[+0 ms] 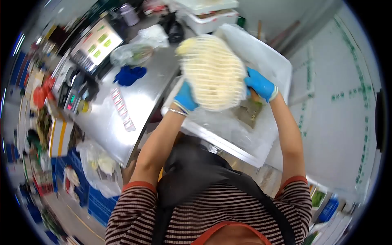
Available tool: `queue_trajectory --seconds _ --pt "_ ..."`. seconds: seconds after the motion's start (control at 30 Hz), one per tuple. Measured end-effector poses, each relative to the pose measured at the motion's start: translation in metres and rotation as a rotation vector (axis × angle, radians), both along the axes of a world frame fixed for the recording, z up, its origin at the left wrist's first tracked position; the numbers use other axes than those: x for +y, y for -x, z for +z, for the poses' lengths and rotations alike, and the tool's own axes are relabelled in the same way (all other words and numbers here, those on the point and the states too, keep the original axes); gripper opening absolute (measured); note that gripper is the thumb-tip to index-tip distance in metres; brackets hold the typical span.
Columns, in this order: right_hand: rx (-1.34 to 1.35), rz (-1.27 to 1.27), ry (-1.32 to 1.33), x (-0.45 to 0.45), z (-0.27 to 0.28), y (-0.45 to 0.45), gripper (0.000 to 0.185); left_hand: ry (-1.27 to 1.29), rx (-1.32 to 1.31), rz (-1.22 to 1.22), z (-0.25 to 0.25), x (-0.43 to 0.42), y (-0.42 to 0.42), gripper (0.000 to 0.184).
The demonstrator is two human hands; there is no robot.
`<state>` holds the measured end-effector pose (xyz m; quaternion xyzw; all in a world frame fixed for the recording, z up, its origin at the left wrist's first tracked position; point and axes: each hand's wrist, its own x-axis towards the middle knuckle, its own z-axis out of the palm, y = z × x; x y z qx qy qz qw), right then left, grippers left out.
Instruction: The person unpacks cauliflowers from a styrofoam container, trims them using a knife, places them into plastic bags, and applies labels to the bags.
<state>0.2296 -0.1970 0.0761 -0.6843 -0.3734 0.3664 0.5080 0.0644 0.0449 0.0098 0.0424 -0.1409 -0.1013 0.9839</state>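
Observation:
Between my two hands is a large pale-yellow bundle with a ribbed surface, seemingly wrapped in see-through plastic. I cannot make out what it is. My left hand, in a blue glove, is closed against its lower left side. On the right, my right hand, also blue-gloved, grips the opposite edge, with some fingers hidden behind it. The bundle is held over a white foam box. Inside the box are a loose see-through plastic liner and a brownish-green packet.
A steel table stands at the left with a lit screen, a blue cloth and a strip of labels. Another white foam box is behind. A white panel wall borders the right.

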Motion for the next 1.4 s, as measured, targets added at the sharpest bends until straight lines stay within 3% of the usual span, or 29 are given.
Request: queue_trajectory --seconds 0.03,0.07,0.1,0.13,0.17,0.2,0.27,0.3,0.4,0.47,0.5,0.53,0.6,0.63,0.7,0.73,0.8,0.87,0.93,1.0,1.07,1.13,1.2,1.23,1.3,1.33,1.37,1.4 --pt "0.020 -0.046 -0.083 0.016 0.014 0.027 0.055 -0.285 0.302 0.169 0.040 -0.007 0.015 0.047" --pt "0.222 -0.141 -0.048 0.015 0.011 0.037 0.055 -0.271 0.144 0.189 0.048 -0.006 0.028 0.045" --pt "0.423 -0.316 -0.120 0.006 -0.034 0.030 0.055 -0.621 -0.021 0.371 0.060 0.000 0.049 0.053" --pt "0.763 -0.386 -0.145 0.009 -0.035 0.040 0.056 -1.074 -0.153 0.625 0.072 0.005 0.071 0.062" --pt "0.809 -0.128 -0.247 0.006 -0.073 0.019 0.056 -1.409 -0.213 0.880 0.084 0.009 0.091 0.072" --pt "0.897 0.076 -0.381 0.022 -0.054 0.048 0.056 -1.146 -0.039 0.624 0.099 0.022 0.121 0.072" --pt "0.895 0.119 -0.361 0.054 -0.039 0.086 0.056 -0.698 0.287 0.252 0.127 0.050 0.177 0.069" --pt "0.886 0.105 -0.306 0.067 -0.034 0.103 0.056 -0.784 0.353 0.436 0.127 0.053 0.197 0.058" --pt "0.925 0.145 -0.114 0.137 -0.041 0.177 0.056 -1.145 0.624 0.794 0.121 0.095 0.299 0.058" --pt "0.979 0.209 0.049 0.190 -0.058 0.239 0.056 -1.565 0.986 1.286 0.076 0.138 0.386 0.061" --pt "1.014 0.245 0.137 0.215 -0.069 0.273 0.056 -1.717 1.491 1.457 0.082 0.145 0.422 0.064" --pt "1.054 0.284 0.224 0.238 -0.079 0.310 0.056 -1.987 1.466 1.882 0.031 0.179 0.471 0.075" --pt "1.135 0.351 0.393 0.282 -0.106 0.384 0.056 -2.301 2.287 1.520 -0.002 0.198 0.551 0.084" --pt "1.165 0.380 0.475 0.300 -0.120 0.421 0.056 -2.213 2.407 1.430 -0.058 0.202 0.599 0.081" --pt "1.224 0.422 0.620 0.333 -0.148 0.490 0.057 -1.564 2.464 1.270 -0.143 0.204 0.691 0.064" --pt "1.244 0.439 0.679 0.349 -0.161 0.523 0.057 -1.068 2.318 1.170 -0.156 0.204 0.722 0.052" --pt "1.246 0.457 0.779 0.384 -0.191 0.581 0.057 -0.606 1.981 1.649 -0.136 0.201 0.742 0.031" --pt "1.166 0.494 0.866 0.434 -0.223 0.637 0.055 -0.552 1.975 1.665 -0.102 0.202 0.750 0.025" --pt "1.104 0.627 0.836 0.493 -0.256 0.692 0.050 -0.674 1.922 1.573 -0.075 0.193 0.752 0.024" --pt "0.641 0.713 0.730 0.551 -0.279 0.750 0.046 -0.832 1.892 1.500 -0.066 0.188 0.742 0.023" --pt "0.117 0.661 0.517 0.583 -0.323 0.807 0.042 -0.659 1.883 1.578 -0.080 0.183 0.737 0.022" --pt "-0.452 0.950 0.442 0.606 -0.325 0.823 0.048 -0.615 1.919 1.629 -0.085 0.188 0.735 0.021" --pt "-0.586 0.986 0.498 0.603 -0.393 0.848 0.056 -0.721 1.975 1.642 -0.079 0.206 0.740 0.021" --pt "-0.518 0.827 0.547 0.591 -0.385 0.847 0.059 -0.935 2.030 1.568 -0.085 0.212 0.749 0.022" --pt "-0.365 0.865 0.641 0.569 -0.317 0.802 0.065 -1.391 2.065 1.358 -0.091 0.222 0.769 0.026" --pt "-0.263 1.049 0.691 0.559 -0.276 0.763 0.068 -1.873 2.026 1.319 -0.131 0.225 0.801 0.029" --pt "-0.224 1.035 0.559 0.540 -0.280 0.739 0.061 -1.602 2.108 0.951 -0.099 0.236 0.790 0.034" --pt "-0.101 0.945 0.347 0.507 -0.283 0.707 0.066 -1.781 2.173 0.989 -0.090 0.244 0.778 0.039"
